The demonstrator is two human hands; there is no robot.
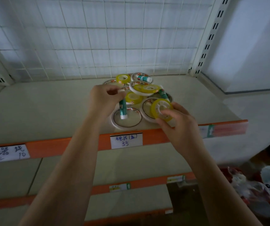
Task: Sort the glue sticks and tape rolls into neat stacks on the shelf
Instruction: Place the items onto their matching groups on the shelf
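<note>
My right hand (178, 126), right of centre in the frame, has its fingers and thumb curled round a yellow tape roll (162, 110), holding it tilted just above the front edge of the shelf (49, 111). My left hand (105, 98), near the centre, is closed with thumb and fingertips pinched on something small and white at its tips; it looks like the cap end of a glue stick, though the view is too blurred for me to be sure. Just below that hand a green-and-white glue stick (122, 110) lies across a wide white tape ring (126, 119) at the front of the pile. Behind it, toward the upper centre, more white rings and yellow rolls lie jumbled and overlapping, one yellow roll (123, 78) at the back and another glue stick (144, 78) resting on a ring beside it. A handwritten price label (126, 140) sits on the orange shelf lip (57, 146) below my wrists. A wire grid (98, 38) backs the shelf.
</note>
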